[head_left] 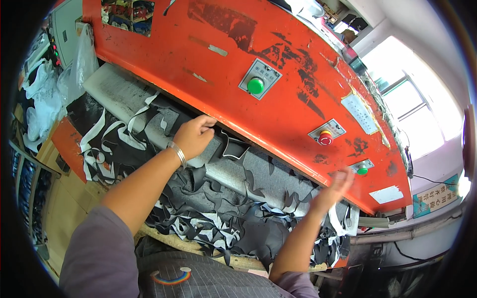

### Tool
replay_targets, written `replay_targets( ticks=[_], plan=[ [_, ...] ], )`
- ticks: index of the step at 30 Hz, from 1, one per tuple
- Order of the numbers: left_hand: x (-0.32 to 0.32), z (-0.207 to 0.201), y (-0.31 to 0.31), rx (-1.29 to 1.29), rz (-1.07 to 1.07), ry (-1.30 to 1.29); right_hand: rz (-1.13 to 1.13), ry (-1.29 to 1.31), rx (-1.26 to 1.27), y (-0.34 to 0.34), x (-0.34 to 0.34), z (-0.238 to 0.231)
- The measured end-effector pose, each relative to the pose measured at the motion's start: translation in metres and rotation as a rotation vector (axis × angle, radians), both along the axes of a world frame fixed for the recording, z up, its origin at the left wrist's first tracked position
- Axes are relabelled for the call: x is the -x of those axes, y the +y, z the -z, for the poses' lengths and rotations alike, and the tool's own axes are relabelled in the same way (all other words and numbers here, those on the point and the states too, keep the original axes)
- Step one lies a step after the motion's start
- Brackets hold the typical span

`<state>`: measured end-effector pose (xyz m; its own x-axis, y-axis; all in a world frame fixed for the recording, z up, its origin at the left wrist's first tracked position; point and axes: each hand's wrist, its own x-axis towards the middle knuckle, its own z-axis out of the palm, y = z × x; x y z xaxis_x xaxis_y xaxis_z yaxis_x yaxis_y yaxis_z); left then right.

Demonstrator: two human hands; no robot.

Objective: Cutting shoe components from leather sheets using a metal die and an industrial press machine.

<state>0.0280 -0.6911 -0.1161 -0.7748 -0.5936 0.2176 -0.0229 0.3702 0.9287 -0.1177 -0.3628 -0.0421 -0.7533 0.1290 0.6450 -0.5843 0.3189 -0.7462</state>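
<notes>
My left hand, with a silver bangle at the wrist, is at the lower edge of the red machine beam. Its fingers are curled together; what they hold, if anything, is hidden. Just right of it lies a dark curved piece with a pale outline, partly under the beam. My right hand is raised near the beam's right end, below and left of a small green button. Motion smears its fingers. Black and white sheet offcuts are heaped on the grey bed beneath both arms.
A large green button and a red stop knob sit on the beam's face. Clear plastic bags hang at the far left. Wooden boarding lies at lower left. A window is at upper right.
</notes>
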Motion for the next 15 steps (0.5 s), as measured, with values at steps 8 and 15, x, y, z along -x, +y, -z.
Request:
replay_targets(
  ticks=[8,15],
  plan=[
    [0.052,-0.137,0.031,0.707,0.051,0.745,0.768,0.317,-0.034,0.092,0.139,-0.074],
    [0.028,-0.145,0.011,0.466,0.334,0.154,0.656,0.159,-0.086,0.075,0.116,-0.081]
  ],
)
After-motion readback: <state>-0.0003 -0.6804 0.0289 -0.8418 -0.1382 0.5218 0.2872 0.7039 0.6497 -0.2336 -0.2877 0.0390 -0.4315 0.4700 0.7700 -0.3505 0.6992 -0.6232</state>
